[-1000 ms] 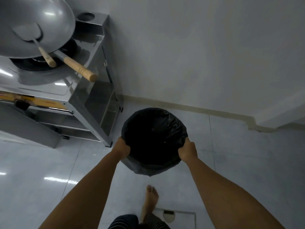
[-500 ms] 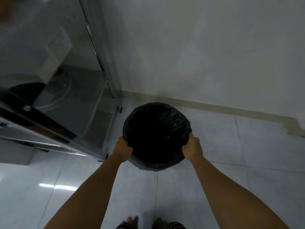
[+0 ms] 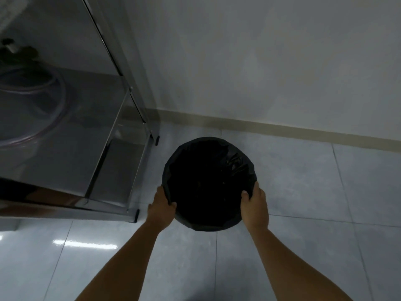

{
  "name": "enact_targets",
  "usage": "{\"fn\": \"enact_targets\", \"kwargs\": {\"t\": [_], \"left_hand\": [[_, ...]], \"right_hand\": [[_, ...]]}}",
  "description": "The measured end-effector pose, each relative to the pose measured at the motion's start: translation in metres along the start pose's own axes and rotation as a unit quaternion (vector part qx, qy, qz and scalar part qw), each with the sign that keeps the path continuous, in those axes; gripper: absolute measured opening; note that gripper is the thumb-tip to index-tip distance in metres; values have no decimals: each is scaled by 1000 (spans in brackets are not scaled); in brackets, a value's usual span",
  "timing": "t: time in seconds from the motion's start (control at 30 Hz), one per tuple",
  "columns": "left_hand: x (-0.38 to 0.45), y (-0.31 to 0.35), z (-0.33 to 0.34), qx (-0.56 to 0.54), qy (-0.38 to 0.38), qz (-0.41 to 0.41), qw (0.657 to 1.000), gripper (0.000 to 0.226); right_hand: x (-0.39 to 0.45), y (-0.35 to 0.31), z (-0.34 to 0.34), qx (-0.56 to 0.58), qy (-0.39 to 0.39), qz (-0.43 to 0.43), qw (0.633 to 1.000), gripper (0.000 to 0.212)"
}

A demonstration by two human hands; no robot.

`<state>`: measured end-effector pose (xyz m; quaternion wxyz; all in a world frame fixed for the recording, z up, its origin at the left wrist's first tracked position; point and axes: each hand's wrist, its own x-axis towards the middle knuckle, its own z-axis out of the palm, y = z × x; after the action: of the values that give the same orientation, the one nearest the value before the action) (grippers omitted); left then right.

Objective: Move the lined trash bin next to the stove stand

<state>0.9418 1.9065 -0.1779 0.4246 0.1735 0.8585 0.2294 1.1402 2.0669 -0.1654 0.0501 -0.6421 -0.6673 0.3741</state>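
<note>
Floor (image 3: 303, 213) of pale glossy tile fills the lower part of the head view and meets a light wall (image 3: 260, 61) along a beige skirting strip (image 3: 282, 129). Stove stand (image 3: 121, 161), a steel frame with a shelf, occupies the left side; its two right-hand legs end in dark feet on the tile, one near the wall and one nearer to me. A coil of clear hose (image 3: 43, 109) lies on the shelf inside the frame.

Lined trash bin (image 3: 209, 183) sits just right of the stand, between the stand's right legs and the open tile, near the wall but apart from the skirting. Its round mouth faces up toward me, and a black bag (image 3: 240, 164) is folded over the rim, wrinkled at the far right. I cannot tell whether the base rests on the floor or hangs just above it.

My left hand (image 3: 161, 208) clamps the near-left part of the rim, thumb over the liner edge, fingers (image 3: 159, 192) wrapped down the outside. My right hand (image 3: 256, 205) clamps the near-right part of the rim the same way, thumb hooked inside the mouth, the remaining fingers curled around the outer wall. Both forearms extend from the bottom of the view toward the bin, bare to the frame edge.
</note>
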Motion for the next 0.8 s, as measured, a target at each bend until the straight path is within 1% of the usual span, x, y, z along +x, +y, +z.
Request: {"fn": "enact_targets", "kwargs": {"t": [0.07, 0.13, 0.2, 0.27, 0.33, 0.5, 0.6, 0.7, 0.8], "left_hand": [[-13, 11, 3, 52, 25, 6, 998, 84], [-21, 16, 12, 89, 44, 29, 995, 91], [-17, 13, 23, 99, 55, 43, 993, 97], [-7, 13, 26, 120, 69, 45, 989, 100], [8, 17, 28, 141, 100, 58, 983, 99], [47, 43, 29, 100, 162, 95, 977, 94], [71, 58, 29, 80, 178, 113, 974, 93], [93, 70, 26, 59, 182, 109, 975, 89], [101, 80, 16, 59, 165, 92, 980, 80]], "right_hand": [[-8, 5, 6, -22, 18, -13, 1000, 69], [-15, 12, 14, -43, 7, -25, 999, 77], [-15, 18, 23, -49, -4, -30, 998, 83], [-4, 16, 29, -63, 10, -42, 997, 86], [13, 12, 34, -82, 35, -68, 994, 85], [68, -9, 38, -90, 80, -116, 986, 83], [100, -22, 39, -95, 99, -132, 982, 83], [123, -34, 36, -79, 71, -137, 985, 85], [136, -43, 20, -67, -6, -122, 990, 90]]}}
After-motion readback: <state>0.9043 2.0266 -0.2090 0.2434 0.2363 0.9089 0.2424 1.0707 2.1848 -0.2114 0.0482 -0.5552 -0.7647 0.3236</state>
